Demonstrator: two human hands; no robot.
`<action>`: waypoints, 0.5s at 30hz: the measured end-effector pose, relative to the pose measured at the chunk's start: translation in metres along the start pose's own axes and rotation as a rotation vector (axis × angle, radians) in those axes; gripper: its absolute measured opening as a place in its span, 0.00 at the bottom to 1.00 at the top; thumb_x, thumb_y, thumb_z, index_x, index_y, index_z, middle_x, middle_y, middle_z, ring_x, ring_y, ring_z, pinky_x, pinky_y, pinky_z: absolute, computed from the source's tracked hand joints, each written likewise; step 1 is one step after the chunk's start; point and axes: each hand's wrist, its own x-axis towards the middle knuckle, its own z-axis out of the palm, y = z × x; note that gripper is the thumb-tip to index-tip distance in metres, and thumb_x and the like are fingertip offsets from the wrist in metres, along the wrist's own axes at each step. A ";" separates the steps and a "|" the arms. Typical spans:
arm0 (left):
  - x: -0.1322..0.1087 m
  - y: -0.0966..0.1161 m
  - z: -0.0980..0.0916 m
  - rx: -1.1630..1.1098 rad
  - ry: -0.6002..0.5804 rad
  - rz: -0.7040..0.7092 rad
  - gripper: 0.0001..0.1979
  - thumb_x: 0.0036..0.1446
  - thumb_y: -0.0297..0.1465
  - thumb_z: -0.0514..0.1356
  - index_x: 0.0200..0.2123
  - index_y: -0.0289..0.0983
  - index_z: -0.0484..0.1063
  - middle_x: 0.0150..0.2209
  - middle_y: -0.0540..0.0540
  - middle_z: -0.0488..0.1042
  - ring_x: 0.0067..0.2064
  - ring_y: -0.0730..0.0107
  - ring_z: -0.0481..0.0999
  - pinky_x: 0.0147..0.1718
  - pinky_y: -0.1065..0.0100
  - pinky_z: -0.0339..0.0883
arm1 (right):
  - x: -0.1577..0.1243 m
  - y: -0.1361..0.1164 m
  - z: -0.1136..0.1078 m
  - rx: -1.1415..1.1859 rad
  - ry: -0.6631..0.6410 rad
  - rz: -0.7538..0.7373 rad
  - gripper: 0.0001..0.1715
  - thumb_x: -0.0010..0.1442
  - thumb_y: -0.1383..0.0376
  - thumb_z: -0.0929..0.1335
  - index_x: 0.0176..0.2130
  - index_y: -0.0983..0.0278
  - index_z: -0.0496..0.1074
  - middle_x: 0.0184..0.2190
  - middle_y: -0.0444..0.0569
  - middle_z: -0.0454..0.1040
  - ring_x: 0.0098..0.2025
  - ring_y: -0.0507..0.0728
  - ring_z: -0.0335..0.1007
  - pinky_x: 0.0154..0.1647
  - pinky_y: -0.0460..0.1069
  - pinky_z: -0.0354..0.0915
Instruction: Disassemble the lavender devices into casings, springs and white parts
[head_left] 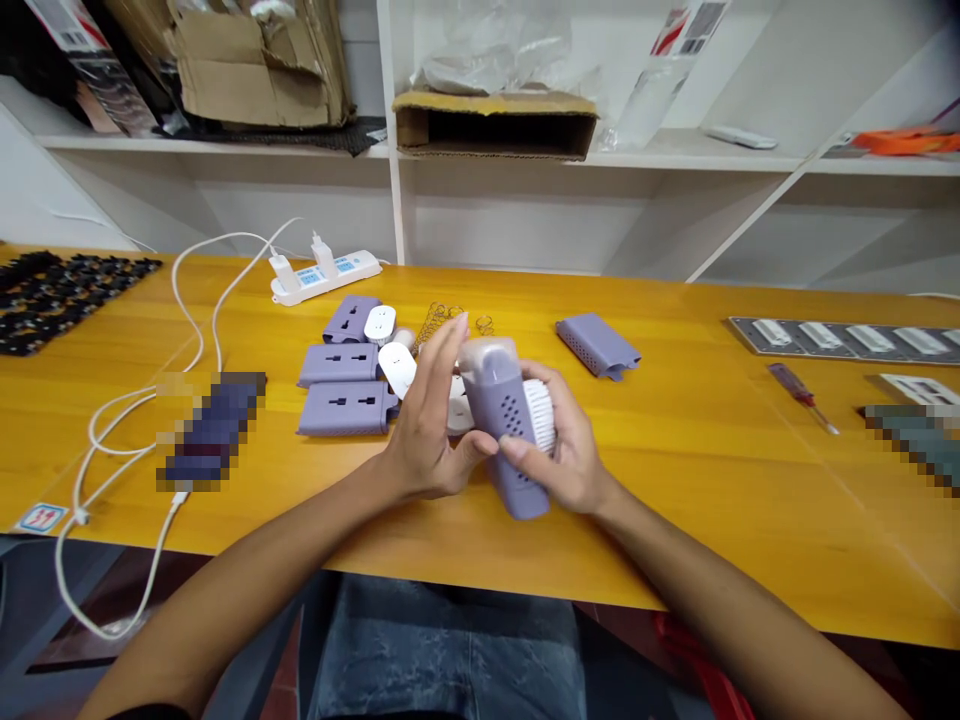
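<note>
In front of me my right hand (570, 450) is wrapped round a purple brush (506, 415) with a perforated case, held tilted above the table. White bristles (539, 415) show on its right side, and its top end has a pale, translucent look. My left hand (431, 430) is open, its fingers stretched upward beside the brush and its thumb at the case's edge; firm contact cannot be made out. Behind the left hand lie several purple cases (345, 408), white oval pieces (397, 368) and thin coil springs (439, 320), partly hidden by the fingers.
Another purple case (598, 345) lies to the right. Farther right are a screwdriver (802, 397) and a long metal strip (847, 338). On the left are a phone (214, 430) with a looping white cable, a power strip (328, 277) and black parts (67, 295). Shelves stand behind.
</note>
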 end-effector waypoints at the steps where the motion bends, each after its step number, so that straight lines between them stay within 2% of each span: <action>1: -0.001 0.000 0.001 -0.039 -0.007 -0.013 0.49 0.72 0.65 0.42 0.80 0.38 0.41 0.75 0.25 0.59 0.75 0.36 0.65 0.68 0.39 0.68 | -0.002 0.001 0.004 -0.069 -0.015 -0.095 0.47 0.60 0.48 0.78 0.70 0.54 0.62 0.59 0.57 0.78 0.55 0.71 0.80 0.55 0.67 0.78; 3: -0.004 0.000 0.003 -0.125 -0.013 -0.028 0.47 0.72 0.64 0.46 0.79 0.39 0.43 0.70 0.26 0.65 0.68 0.41 0.73 0.65 0.41 0.72 | -0.006 0.005 0.009 -0.159 -0.036 -0.263 0.56 0.57 0.52 0.80 0.74 0.52 0.57 0.64 0.59 0.75 0.58 0.74 0.79 0.56 0.69 0.78; 6: -0.010 0.001 0.004 -0.179 0.008 -0.024 0.41 0.72 0.60 0.52 0.75 0.42 0.49 0.64 0.31 0.70 0.61 0.46 0.77 0.61 0.43 0.75 | -0.009 0.010 0.014 -0.194 -0.021 -0.389 0.63 0.56 0.53 0.80 0.78 0.49 0.50 0.66 0.59 0.74 0.60 0.76 0.79 0.56 0.71 0.79; 8: -0.011 0.003 0.002 -0.198 -0.008 -0.030 0.40 0.72 0.58 0.54 0.75 0.42 0.50 0.62 0.33 0.71 0.59 0.47 0.78 0.59 0.44 0.76 | -0.010 0.013 0.015 -0.194 -0.011 -0.418 0.66 0.55 0.54 0.81 0.79 0.48 0.48 0.66 0.59 0.74 0.61 0.77 0.79 0.57 0.71 0.79; 12: -0.008 0.007 -0.001 -0.306 -0.100 -0.120 0.46 0.72 0.59 0.56 0.79 0.41 0.43 0.60 0.34 0.73 0.54 0.50 0.80 0.57 0.47 0.78 | -0.011 0.023 0.015 -0.196 0.019 -0.411 0.70 0.53 0.53 0.83 0.80 0.51 0.48 0.70 0.62 0.70 0.65 0.78 0.76 0.61 0.72 0.77; 15: -0.005 0.009 -0.002 -0.396 -0.164 -0.176 0.52 0.68 0.59 0.63 0.80 0.41 0.42 0.63 0.33 0.73 0.57 0.46 0.80 0.59 0.45 0.77 | -0.011 0.031 0.015 -0.203 0.021 -0.422 0.74 0.54 0.50 0.83 0.81 0.50 0.43 0.73 0.62 0.67 0.66 0.76 0.77 0.62 0.71 0.78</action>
